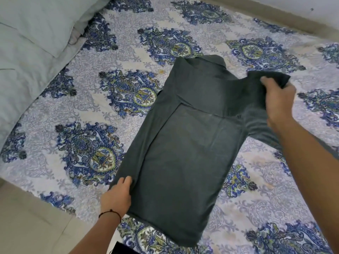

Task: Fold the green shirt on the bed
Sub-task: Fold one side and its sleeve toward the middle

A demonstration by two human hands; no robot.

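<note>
The dark green shirt lies face down on the patterned bed sheet, collar toward the far side. Its left side is folded over the back in a long strip. My left hand grips the shirt's lower left edge near the hem, fingers curled over the cloth. My right hand holds the right sleeve, lifted a little above the bed beside the shoulder. The cloth under my right forearm is partly hidden.
Pale pillows lie at the upper left of the bed. The bed's near edge runs along the lower left, with tiled floor beyond it. A wall bounds the far side.
</note>
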